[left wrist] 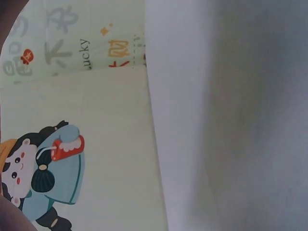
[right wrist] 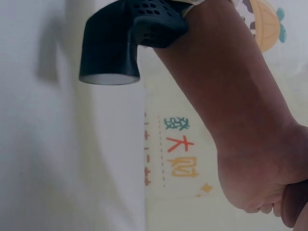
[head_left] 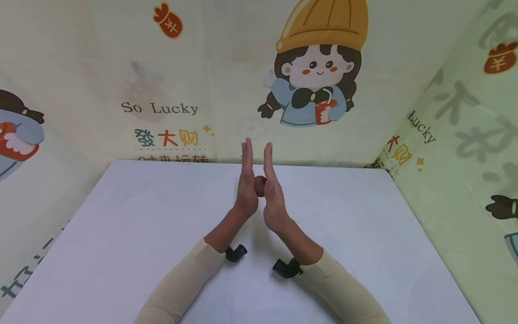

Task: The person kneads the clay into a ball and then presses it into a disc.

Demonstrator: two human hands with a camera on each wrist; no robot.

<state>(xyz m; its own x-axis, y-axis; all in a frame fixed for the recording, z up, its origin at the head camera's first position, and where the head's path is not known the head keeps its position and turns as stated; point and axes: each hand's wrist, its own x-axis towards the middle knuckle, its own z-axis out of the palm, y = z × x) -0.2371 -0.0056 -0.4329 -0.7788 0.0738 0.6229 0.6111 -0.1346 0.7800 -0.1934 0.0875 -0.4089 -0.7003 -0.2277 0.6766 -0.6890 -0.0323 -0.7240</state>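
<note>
A small brown ball (head_left: 260, 186) is pressed between my two palms above the white table. My left hand (head_left: 247, 191) is upright with its fingers straight, its palm against the ball's left side. Facing it, my right hand (head_left: 275, 200) touches the other side, its fingers also straight and pointing up. A gap separates the two sets of fingertips. In the right wrist view, the ball (right wrist: 294, 206) shows at the right edge, beside the heel of the left hand (right wrist: 255, 180). Only blurred slivers of skin show at the left edge of the left wrist view.
The white table (head_left: 121, 252) spreads below both arms. Behind it hangs a printed cloth backdrop (head_left: 234, 81), with more printed cloth at both sides. A black wrist camera (head_left: 236, 253) sits at the left wrist, another black wrist camera (head_left: 287, 268) at the right.
</note>
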